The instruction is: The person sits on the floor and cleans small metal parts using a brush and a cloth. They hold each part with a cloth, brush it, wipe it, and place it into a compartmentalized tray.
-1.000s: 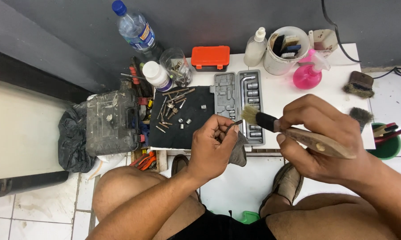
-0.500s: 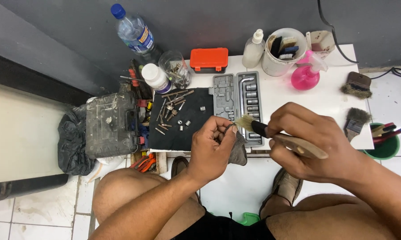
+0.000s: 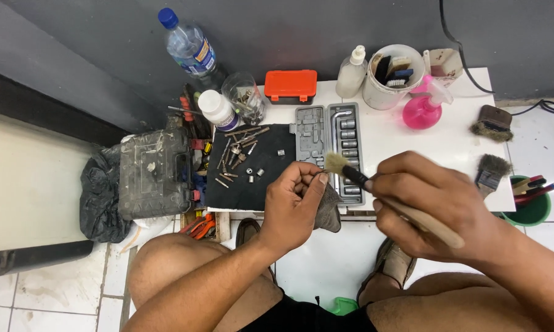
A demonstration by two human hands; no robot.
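At the far left, a black bag lies on the floor beside a grimy tool case. Far behind them a water bottle leans on the wall. A black mat on the counter carries loose bolts and bits, probably spread there so none roll away. Just right of it an open socket set lies flat.

The left hand is curled nearly closed, thumb and fingertips pinching something small; what it is cannot be told, and a dark rag hangs under the hand. It is held up over the near edge of the counter, seemingly to face the brush.

The right hand is closed around the wooden handle of a brush, bristles angled left to the pinched piece.

Farther right stand a tub, a pink spray bottle, two more brushes and a green cup.
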